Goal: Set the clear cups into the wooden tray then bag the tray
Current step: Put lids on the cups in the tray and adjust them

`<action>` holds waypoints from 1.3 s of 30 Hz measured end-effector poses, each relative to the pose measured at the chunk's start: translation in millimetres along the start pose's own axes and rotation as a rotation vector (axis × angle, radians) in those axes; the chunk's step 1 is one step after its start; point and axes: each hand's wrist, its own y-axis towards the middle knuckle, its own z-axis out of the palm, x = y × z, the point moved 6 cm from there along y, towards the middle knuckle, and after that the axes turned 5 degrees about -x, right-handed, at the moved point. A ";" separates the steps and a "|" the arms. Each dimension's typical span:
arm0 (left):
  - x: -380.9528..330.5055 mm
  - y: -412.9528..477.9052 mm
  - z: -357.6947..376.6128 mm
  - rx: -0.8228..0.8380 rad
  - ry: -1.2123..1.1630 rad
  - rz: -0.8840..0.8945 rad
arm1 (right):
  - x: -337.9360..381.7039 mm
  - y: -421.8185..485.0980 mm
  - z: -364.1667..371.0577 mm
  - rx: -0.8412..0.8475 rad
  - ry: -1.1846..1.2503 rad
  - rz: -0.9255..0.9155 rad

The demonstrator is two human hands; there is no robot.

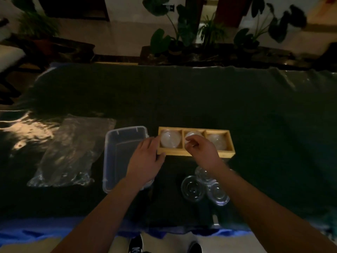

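Three-compartment light wooden tray (196, 153) sits mid-counter (200, 99). I see clear plastic cups in the left (170, 141) and right (217, 141) slots; the middle cup (193, 134) is going in now. More clear cups (193, 189) stand near me, so seating looks unfinished. Crumpled clear plastic bag (73, 152) lies far left, bagging not started. Left hand (144, 161), loosely spread, rests on the tray's left end. Right hand (201, 149) pinches the middle cup's rim.
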 end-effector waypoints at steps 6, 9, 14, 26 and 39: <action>-36.3 -23.8 70.2 0.258 -0.048 0.032 | -78.4 -40.9 -20.3 -0.015 0.017 0.141; -42.2 -37.5 112.1 0.409 -0.055 -0.068 | -110.6 -56.9 -28.8 -0.013 -0.053 0.195; -52.0 -53.6 154.4 0.500 0.137 -0.101 | -150.5 -78.5 -36.9 0.014 -0.216 0.241; -35.7 -64.1 152.2 0.322 -0.050 -0.309 | -177.7 -89.2 -12.6 0.120 -0.572 0.162; -11.5 -69.6 157.9 0.315 -1.054 -1.016 | -186.8 -63.2 -47.2 -0.114 0.206 0.517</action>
